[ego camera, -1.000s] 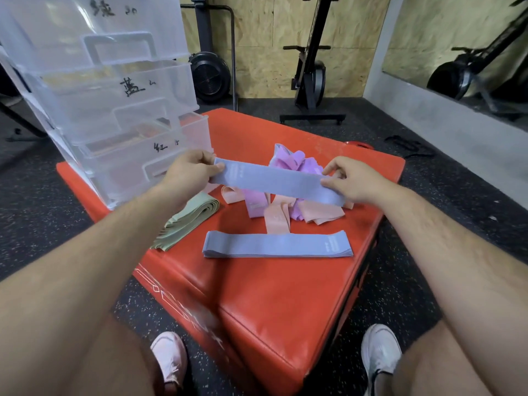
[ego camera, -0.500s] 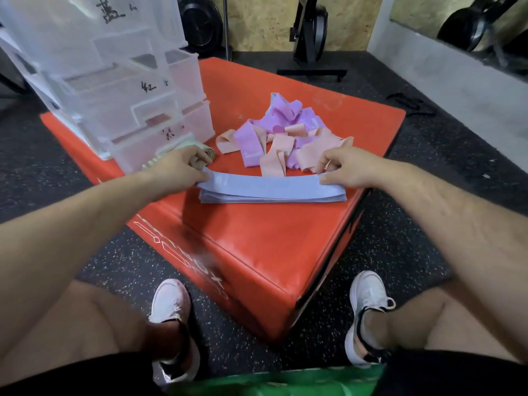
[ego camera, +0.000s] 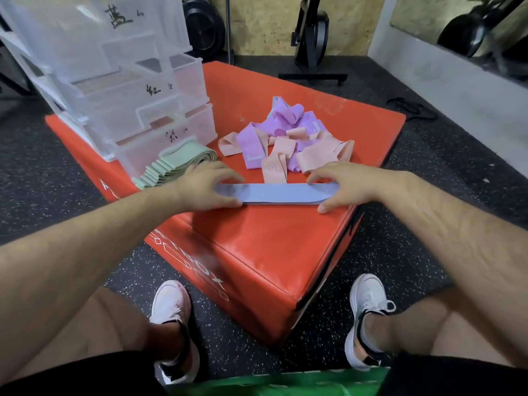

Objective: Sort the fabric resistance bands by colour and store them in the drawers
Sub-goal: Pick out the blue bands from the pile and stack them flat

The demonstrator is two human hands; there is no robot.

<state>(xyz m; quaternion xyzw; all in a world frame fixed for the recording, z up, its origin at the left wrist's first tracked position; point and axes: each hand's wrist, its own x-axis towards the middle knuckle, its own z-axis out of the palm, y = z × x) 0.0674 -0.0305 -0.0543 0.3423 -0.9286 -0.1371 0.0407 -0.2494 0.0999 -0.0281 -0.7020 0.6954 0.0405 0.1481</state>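
Observation:
A flat stack of blue fabric bands [ego camera: 280, 193] lies on the red padded box [ego camera: 271, 247] near its front corner. My left hand [ego camera: 200, 187] rests on the stack's left end, fingers over the far edge and thumb at the near edge. My right hand [ego camera: 348, 184] rests the same way on the right end. A pile of green bands [ego camera: 171, 164] lies beside the left hand. Tangled pink and purple bands [ego camera: 285, 138] sit just behind the blue stack. The clear plastic drawer unit [ego camera: 128, 81], with handwritten labels, stands at the box's left rear, its lower drawers pulled partly out.
The box stands on black speckled gym flooring [ego camera: 428, 155]. Exercise machines [ego camera: 311, 38] and a weight plate [ego camera: 203, 27] stand against the back wall. My feet in white shoes [ego camera: 171, 304] are planted close to the box's front corner. Something green [ego camera: 274, 381] shows at the bottom edge.
Both hands brought the blue band down from the air onto the other blue band on the box. They now lie on the stack's ends. My view has tilted downward.

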